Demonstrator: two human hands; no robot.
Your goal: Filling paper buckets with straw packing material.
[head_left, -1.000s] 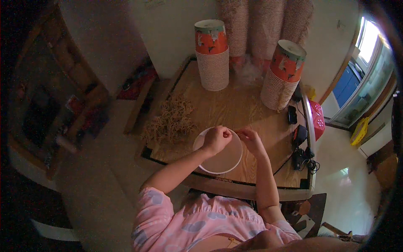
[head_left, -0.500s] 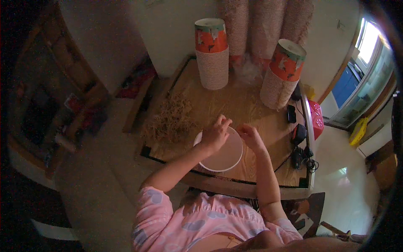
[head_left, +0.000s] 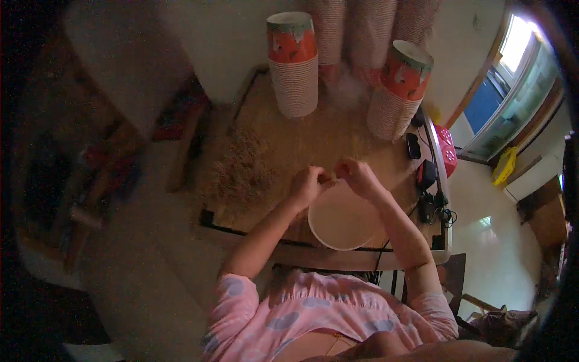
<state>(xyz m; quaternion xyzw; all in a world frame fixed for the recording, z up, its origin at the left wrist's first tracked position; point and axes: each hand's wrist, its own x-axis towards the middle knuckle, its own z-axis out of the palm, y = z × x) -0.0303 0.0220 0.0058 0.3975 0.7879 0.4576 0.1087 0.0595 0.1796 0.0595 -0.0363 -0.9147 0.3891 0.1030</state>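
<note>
A round white tub (head_left: 344, 220), seen from above with its mouth up, sits at the near edge of the wooden table. At its far rim my left hand (head_left: 309, 186) is closed in a pinch, and close beside it my right hand (head_left: 357, 176) has its fingers bent together. Something small and pale shows between the fingertips, too blurred to name. Left of the tub lies a loose pile of thin, brown, stringy strips (head_left: 244, 166).
Two stacks of nested paper tubs, a left stack (head_left: 294, 72) and a right stack (head_left: 398, 96), stand toward the back, with wrapped stacks (head_left: 371, 30) behind. Black chargers and cables (head_left: 428, 202) line the right edge. A red plastic basket (head_left: 445, 151) is beyond it.
My hands have come closer together at the far rim; the left has moved off the tub's mouth. The tub sits further right in view. The whole view has shifted slightly.
</note>
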